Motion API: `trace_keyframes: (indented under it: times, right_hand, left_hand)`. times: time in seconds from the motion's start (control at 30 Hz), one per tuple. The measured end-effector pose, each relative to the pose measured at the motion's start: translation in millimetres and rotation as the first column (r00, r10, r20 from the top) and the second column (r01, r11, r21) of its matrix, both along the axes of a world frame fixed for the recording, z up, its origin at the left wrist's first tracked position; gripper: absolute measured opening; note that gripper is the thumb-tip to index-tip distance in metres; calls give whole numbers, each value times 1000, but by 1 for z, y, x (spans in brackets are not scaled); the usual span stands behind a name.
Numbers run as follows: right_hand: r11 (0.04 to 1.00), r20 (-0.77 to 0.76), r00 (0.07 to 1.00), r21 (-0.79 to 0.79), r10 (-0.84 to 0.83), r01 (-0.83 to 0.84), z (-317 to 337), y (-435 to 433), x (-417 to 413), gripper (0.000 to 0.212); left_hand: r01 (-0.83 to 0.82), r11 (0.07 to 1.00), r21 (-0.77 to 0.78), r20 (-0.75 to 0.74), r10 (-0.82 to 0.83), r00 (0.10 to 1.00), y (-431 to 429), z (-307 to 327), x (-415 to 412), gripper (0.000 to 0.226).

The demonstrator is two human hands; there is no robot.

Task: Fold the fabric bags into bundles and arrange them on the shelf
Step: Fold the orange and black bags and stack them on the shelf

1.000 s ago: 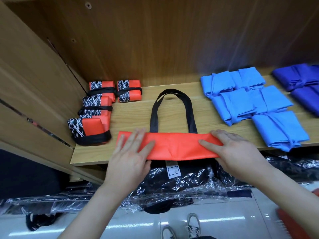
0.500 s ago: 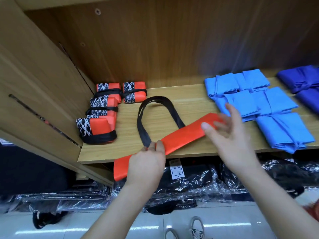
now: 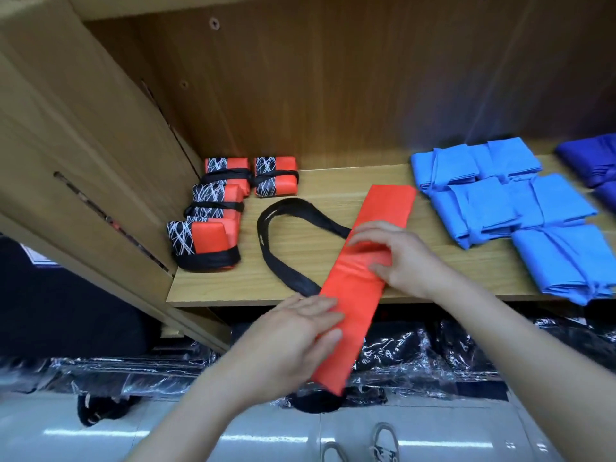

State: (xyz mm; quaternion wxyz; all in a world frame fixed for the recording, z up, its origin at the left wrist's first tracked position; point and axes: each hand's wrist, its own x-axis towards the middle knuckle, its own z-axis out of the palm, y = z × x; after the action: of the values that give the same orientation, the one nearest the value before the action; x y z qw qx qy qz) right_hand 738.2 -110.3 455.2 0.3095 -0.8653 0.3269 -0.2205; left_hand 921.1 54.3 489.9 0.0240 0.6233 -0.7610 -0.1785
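An orange fabric bag [image 3: 383, 218], folded into a long narrow strip, lies steeply diagonal across the wooden shelf [image 3: 333, 181]; its near end hangs past the front edge. Its black handles [image 3: 280, 241] loop out to the left on the shelf. My left hand [image 3: 290, 348] holds the strip's near end below the shelf edge. My right hand [image 3: 400, 258] presses on the strip's middle, fingers curled over the fabric. Several finished orange-and-black bundles [image 3: 206, 245] sit at the shelf's left end.
Folded light blue bags [image 3: 520, 211] fill the shelf's right half, with dark blue ones [image 3: 596, 168] at the far right. A wooden side panel [image 3: 83, 145] bounds the left. Black goods in plastic wrap [image 3: 433, 355] lie below the shelf. My shoes show on the tiled floor.
The orange strip has swung from lying along the shelf edge to steeply diagonal, near end off the shelf. My right hand moved from its far end to the middle; the handles shifted left.
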Motion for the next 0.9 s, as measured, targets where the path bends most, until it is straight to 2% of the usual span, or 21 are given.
trace_keyframes:
  times: [0.03,0.07,0.17,0.23,0.3,0.37,0.43,0.53,0.57,0.6,0.67,0.73,0.77,0.8,0.9]
  right_hand:
    - [998,-39,997,33,60,-58,0,-5,-3,56]
    - [992,-61,993,69,105,-101,1,-9,-5,55]
    - [964,-105,970,180,219,-198,6,-17,-6,54]
    - [972,-219,952,146,213,-184,7,-21,-5,51]
    - [994,-407,910,-46,76,-104,5,-21,-10,45]
    - [983,-409,913,-170,-1,-75,2,-13,-20,38]
    - [987,-349,934,-104,77,-120,-2,-2,-35,41]
    - [982,-327,926,71,188,-174,1,16,-48,44]
    - [985,-283,946,115,160,-132,2,22,-47,41]
    - [984,-213,974,171,81,-44,1,29,-44,41]
    - [945,-29,984,275,-174,175,-3,39,-33,42]
    - [893,97,925,315,-366,321,-10,45,-22,25]
    - [872,132,895,322,-426,368,-12,47,-17,21]
    - [853,145,868,320,-475,413,-12,48,-13,27]
    - [819,75,829,228,-555,527,-13,43,-6,30]
  left_hand:
    - [35,999,-27,4,-35,999,-2,2,9,55]
    - [90,995,-44,74,-86,994,-5,-1,19,57]
    - [194,979,-64,320,-164,933,-19,-21,33,95]
    - [225,971,-77,338,-187,922,-27,-37,28,93]
    - [173,975,-140,240,-136,961,-35,-50,22,74]
    - [79,972,-220,55,-68,996,-41,-52,14,53]
    - [-11,952,-306,-123,-27,992,-43,-48,9,42]
    - [-166,963,-211,-310,95,946,-45,-35,-2,30]
    - [-216,955,-202,-297,150,943,-49,-32,-7,18]
    - [-264,943,-202,-277,204,939,-54,-29,-12,16]
    - [-321,919,-231,-210,275,938,-62,-26,-19,30]
    - [-372,897,-237,-190,333,924,-68,-25,-24,36]
    - [-404,885,-230,-179,370,912,-71,-25,-26,37]
    - [-425,875,-232,-168,394,904,-74,-26,-28,38]
    - [-427,870,-246,-68,424,903,-79,-28,-32,39]
